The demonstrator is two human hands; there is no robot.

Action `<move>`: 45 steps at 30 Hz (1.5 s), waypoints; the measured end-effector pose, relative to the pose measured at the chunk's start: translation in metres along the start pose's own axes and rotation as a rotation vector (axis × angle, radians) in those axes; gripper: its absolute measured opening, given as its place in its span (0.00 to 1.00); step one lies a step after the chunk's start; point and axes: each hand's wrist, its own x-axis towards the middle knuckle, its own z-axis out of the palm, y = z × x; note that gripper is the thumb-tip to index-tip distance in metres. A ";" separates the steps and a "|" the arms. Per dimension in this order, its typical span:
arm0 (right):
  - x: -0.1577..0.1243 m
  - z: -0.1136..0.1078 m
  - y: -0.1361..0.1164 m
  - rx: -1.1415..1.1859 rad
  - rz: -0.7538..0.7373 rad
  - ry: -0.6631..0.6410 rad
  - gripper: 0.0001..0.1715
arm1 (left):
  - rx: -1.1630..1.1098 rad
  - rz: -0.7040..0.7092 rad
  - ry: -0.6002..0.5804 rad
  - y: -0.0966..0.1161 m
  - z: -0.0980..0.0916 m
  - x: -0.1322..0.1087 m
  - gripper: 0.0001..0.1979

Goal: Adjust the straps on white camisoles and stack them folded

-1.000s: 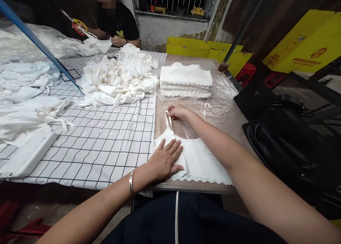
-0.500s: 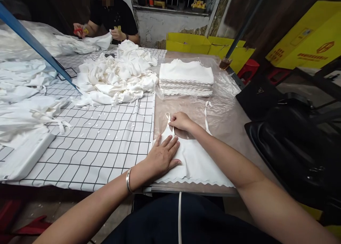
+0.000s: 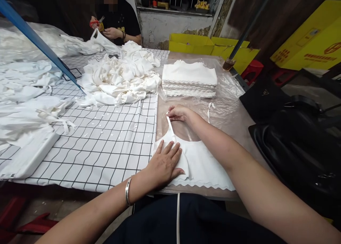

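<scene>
A white strapped garment point(image 3: 202, 162) with a scalloped hem lies flat on the table's near edge. My left hand point(image 3: 165, 162) rests open, fingers spread flat, on its left side. Farther out, my right hand point(image 3: 178, 113) pinches the end of the garment's left strap point(image 3: 170, 127) and holds it stretched straight away from me. The other strap point(image 3: 209, 110) lies loose to the right.
A neat stack of folded white garments point(image 3: 189, 78) sits behind on clear plastic sheeting point(image 3: 229, 94). A loose heap of white garments point(image 3: 119, 78) covers the gridded cloth point(image 3: 106, 144). Another person point(image 3: 117, 20) cuts fabric with scissors at the far end. Black bags point(image 3: 293, 137) stand right.
My right hand slid down the strap toward my left hand, then drew back out, pulling the strap straight. My left hand stayed pressed on the garment.
</scene>
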 end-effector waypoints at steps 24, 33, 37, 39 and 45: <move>-0.044 -0.061 0.005 -0.425 -0.706 0.550 0.16 | -0.102 -0.017 -0.049 -0.038 -0.001 0.032 0.37; -0.191 -0.069 0.141 -0.819 -0.770 0.637 0.03 | -0.400 -0.193 0.277 -0.046 -0.035 0.146 0.10; -0.203 -0.042 0.181 -0.995 -0.738 0.648 0.08 | -0.211 0.060 0.170 -0.034 -0.021 0.220 0.15; -0.204 -0.038 0.184 -1.014 -0.719 0.661 0.09 | -0.135 0.262 0.036 -0.030 -0.018 0.246 0.12; -0.205 -0.040 0.182 -1.003 -0.681 0.652 0.10 | -0.091 0.395 -0.222 -0.032 -0.046 0.288 0.09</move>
